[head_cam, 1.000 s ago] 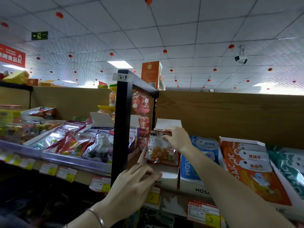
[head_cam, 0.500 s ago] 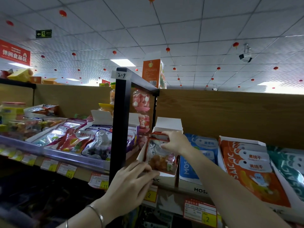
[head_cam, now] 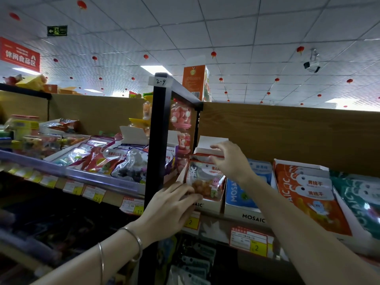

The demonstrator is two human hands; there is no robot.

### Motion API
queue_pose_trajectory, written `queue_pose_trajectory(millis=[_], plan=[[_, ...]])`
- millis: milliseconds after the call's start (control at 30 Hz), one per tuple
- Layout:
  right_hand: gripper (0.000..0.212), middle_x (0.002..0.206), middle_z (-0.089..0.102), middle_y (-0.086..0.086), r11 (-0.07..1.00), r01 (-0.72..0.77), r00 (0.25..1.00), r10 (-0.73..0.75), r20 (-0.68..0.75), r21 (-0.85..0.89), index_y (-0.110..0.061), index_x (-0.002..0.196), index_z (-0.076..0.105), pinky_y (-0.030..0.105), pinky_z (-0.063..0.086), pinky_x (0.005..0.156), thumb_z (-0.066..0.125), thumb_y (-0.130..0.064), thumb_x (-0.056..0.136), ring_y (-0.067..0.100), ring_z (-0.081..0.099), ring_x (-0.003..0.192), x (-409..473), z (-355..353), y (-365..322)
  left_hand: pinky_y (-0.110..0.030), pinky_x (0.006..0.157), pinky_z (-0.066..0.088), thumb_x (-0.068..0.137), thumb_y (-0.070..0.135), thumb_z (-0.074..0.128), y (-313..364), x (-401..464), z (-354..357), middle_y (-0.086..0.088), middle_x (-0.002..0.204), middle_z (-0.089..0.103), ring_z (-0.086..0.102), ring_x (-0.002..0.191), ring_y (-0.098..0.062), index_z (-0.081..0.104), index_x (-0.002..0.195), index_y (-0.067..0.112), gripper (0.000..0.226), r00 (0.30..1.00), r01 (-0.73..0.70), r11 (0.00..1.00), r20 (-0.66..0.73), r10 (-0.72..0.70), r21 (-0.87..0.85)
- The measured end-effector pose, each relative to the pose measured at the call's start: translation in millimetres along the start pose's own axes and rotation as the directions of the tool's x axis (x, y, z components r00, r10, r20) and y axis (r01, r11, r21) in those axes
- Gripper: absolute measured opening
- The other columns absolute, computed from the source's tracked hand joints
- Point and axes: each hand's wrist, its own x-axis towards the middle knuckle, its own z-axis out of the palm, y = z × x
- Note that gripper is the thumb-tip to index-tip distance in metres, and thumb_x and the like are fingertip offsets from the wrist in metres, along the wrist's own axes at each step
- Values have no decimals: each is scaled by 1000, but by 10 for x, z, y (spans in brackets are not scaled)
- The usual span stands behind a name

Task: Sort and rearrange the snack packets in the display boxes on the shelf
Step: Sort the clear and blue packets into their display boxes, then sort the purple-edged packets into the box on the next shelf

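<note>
Since the earlier frames, the snack packet point(head_cam: 204, 178) has been tipped more upright in the white display box point(head_cam: 207, 204), just right of centre in the frame, and the right hand point(head_cam: 230, 159) has been raised to its top edge. The packet is grasped at both ends: its red header is pinched by the right hand, while its lower left corner is held between the fingers of the left hand point(head_cam: 170, 206), presumably so that it can be squared up and seated against the box's front lip (neither grip is released). The packet is seen as a clear pouch with a red top band, cartoon figures and orange-brown pieces at the bottom. It stands beside the black shelf post point(head_cam: 157, 140), with the blue box point(head_cam: 244, 200) just to its right.
</note>
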Motion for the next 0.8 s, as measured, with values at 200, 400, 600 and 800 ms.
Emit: queue_pose_trajectory(millis=[200,400,600,800], plan=[[17,108,65,-1,993,112,973,-114,-200,-22,-17,102,66,26,42,88,57,-25,90,16,55,105,-197,-200,-375,-34,81,49,91,22,51,-22,71,-152,-3,106,62,57,96,-21,63,114,17,26,985,-132,991,-111,134,27],[14,83,68,0,936,316,849,-351,-396,-153,-13,84,67,34,48,75,55,-20,86,16,59,79,-353,-230,-980,-34,80,47,87,16,56,-370,-8,-408,-7,102,66,59,91,-23,67,103,13,19,918,-291,955,-264,296,62],[11,83,66,-1,881,350,797,-459,-392,-319,-13,84,67,24,40,78,57,-19,86,15,56,80,-257,81,-1675,-33,79,45,84,11,56,-1123,-268,-671,-7,100,65,58,89,-23,65,97,12,16,894,-322,945,-310,324,59],[7,82,68,2,878,302,814,-440,-379,-370,-10,85,68,24,43,77,62,-10,83,16,59,80,-103,444,-2139,-34,82,43,85,22,59,-1899,-439,-782,-2,103,62,54,94,-21,63,100,18,17,953,-146,987,-257,158,68]])
